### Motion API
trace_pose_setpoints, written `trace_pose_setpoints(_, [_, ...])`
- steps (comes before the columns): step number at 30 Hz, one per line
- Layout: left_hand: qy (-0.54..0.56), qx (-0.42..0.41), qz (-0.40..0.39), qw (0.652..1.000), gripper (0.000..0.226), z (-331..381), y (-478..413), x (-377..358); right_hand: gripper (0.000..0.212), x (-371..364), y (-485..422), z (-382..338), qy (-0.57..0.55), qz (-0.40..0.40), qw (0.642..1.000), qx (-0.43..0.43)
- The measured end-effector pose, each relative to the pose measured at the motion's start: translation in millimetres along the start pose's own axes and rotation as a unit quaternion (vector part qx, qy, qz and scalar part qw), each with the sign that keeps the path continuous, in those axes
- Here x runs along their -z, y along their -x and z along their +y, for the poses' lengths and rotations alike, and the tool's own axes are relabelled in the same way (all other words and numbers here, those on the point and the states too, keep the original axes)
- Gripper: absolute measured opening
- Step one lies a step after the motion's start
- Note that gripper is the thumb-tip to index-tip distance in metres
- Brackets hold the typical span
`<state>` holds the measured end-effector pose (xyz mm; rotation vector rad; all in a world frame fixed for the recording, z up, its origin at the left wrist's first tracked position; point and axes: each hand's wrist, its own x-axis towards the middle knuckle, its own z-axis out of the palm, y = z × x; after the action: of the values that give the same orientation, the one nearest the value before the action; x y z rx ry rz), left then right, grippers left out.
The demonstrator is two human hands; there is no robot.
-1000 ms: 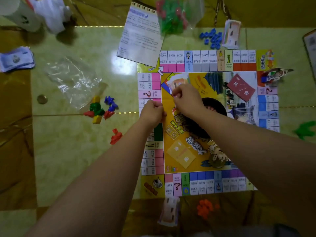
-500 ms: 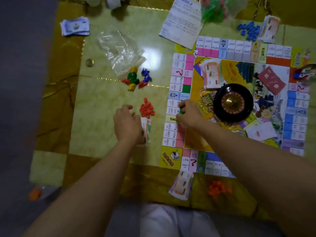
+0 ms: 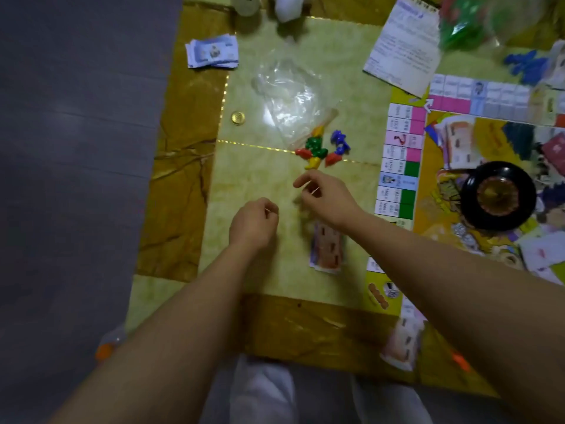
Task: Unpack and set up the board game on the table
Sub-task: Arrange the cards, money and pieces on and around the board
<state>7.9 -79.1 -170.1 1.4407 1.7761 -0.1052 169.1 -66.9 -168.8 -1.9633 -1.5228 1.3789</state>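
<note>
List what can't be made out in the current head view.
All head view.
- Left hand: fingers curled under; contents hidden by the hand itself.
- Right hand: fingers motion-blurred; a pinch cannot be confirmed.
- Game board: right part cut off by the frame edge.
- Instruction sheet: print too small and blurred.
- Card stack: far end covered by the right wrist.

Dim, motion-blurred wide-angle view; overhead glare on the glossy table (image 3: 269, 191).
</note>
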Motion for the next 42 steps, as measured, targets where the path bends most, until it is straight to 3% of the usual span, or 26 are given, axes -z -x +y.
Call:
trace_pose_setpoints(5, [0.008, 0.018, 0.006, 1.0, 0.016, -49.4, -45.7, 69.4, 0.02, -61.6, -40.0, -52.3, 0.004, -0.065, 0.997, -0.035])
trace_pose_setpoints(11, [0.021, 0.019, 0.027, 0.999, 0.015, -73.8, -97.9, 124.1, 0.005, -77.4, -73.3, -67.5, 0.104, -0.016, 0.986, -0.128])
trace_pose_setpoints(18, [0.012, -0.057, 0.101, 0.993, 0.017, -39.9, -148.3, 159.7, 0.008, -55.3, -135.0, -108.9, -0.01, 0.059, 0.997, -0.049])
trace_pose_setpoints(23, [-0.017, -0.132, 0.166, 0.977, 0.021, -11.0, -188.4, 183.3, 0.005, -45.8, -190.9, -134.4, -0.041, 0.082, 0.994, -0.057])
trace_pose_setpoints(29, [-0.056, -0.181, 0.167, 0.968, 0.042, 10.8, -232.5, 186.9, 0.008, -41.6, -225.2, -142.8, 0.009, 0.064, 0.993, -0.096])
trace_pose_setpoints(35, [-0.169, -0.192, 0.153, 0.955, 0.061, 20.8, -258.3, 185.3, 0.007, -45.9, -237.4, -141.9, 0.045, 0.073, 0.99, -0.113])
trace_pose_setpoints(42, [-0.26, -0.123, 0.129, 0.949, 0.042, 33.3, -261.5, 188.3, 0.009, -46.1, -238.0, -141.1, 0.04, 0.082, 0.99, -0.109])
